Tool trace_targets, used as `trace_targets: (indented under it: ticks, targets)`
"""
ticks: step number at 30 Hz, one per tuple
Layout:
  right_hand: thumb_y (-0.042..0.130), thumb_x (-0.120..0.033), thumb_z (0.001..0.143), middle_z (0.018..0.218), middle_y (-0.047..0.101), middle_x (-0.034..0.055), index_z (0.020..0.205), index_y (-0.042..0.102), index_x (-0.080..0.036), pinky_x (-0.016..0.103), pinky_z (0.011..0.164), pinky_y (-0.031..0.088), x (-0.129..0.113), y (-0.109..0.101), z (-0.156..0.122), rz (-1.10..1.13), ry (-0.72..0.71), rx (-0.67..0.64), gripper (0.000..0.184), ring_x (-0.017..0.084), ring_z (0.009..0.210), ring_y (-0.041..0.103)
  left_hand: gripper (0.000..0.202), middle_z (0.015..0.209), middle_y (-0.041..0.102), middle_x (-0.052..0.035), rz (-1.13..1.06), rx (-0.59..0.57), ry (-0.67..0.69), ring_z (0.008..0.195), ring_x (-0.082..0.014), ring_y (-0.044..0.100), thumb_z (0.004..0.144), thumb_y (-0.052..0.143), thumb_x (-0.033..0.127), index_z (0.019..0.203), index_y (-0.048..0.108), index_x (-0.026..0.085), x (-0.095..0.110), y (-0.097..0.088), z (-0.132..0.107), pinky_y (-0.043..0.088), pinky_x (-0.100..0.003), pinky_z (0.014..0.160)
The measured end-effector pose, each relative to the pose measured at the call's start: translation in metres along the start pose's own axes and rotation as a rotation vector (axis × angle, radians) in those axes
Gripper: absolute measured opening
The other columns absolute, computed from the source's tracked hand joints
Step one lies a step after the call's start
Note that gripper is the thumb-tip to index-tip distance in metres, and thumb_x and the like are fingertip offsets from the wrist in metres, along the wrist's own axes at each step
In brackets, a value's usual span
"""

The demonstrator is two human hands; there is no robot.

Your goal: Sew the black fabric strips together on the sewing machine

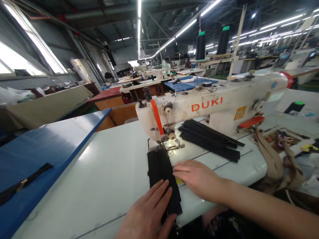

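Black fabric strips (159,166), lying one on another, run from under the needle area of the white sewing machine (179,109) toward me. My left hand (151,210) rests on their near part, fingers stretched flat over the top and thumb toward the near end. Farther up, my right hand (199,179) is at the strips' right edge. Its fingers are pressed together there, and the fingertips are partly hidden. A small yellow patch (178,181) shows under that hand. More black strips (209,137) are fanned in a pile beneath the machine arm.
To the left stands a blue-topped table (62,142) with a black strap (27,179) and metal buckle. At the right are a parts tray (281,139) and hanging beige straps (266,152). Black thread cones (200,46) stand behind the machine. Other workstations fill the background.
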State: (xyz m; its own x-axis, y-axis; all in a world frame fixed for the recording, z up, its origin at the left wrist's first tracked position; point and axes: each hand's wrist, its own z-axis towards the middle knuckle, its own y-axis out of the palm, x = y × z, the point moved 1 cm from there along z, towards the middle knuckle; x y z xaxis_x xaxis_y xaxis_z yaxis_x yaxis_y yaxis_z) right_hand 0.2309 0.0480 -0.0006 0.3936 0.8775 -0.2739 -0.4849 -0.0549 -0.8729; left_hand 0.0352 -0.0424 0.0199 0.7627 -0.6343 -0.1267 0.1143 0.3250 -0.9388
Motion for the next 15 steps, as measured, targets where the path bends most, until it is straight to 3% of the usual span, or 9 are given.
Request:
trace_targets:
  ticks: [7,15]
  targets:
    - [0.050,-0.012,0.089,0.113,0.068,0.0083,0.106,0.068,-0.013,0.031,0.099,0.043,-0.018,-0.007,-0.021,0.084,-0.004,0.049,0.025,0.019,0.107,0.059,0.027,0.112,0.071,-0.0074,0.089,0.099,0.166,0.104,-0.0220,0.067,0.091,0.048,0.019,0.110,0.067,0.014,0.011,0.003,-0.004,0.057,-0.026,0.085]
    - [0.047,-0.015,0.091,0.114,0.066,0.0086,0.106,0.067,-0.014,0.030,0.099,0.042,-0.018,-0.008,-0.030,0.131,-0.041,0.053,0.025,0.018,0.109,0.057,0.031,0.109,0.072,-0.0061,0.230,0.069,0.287,0.099,-0.0194,0.069,0.095,0.037,0.011,0.105,0.067,0.014,0.012,0.003,-0.005,0.058,-0.023,0.077]
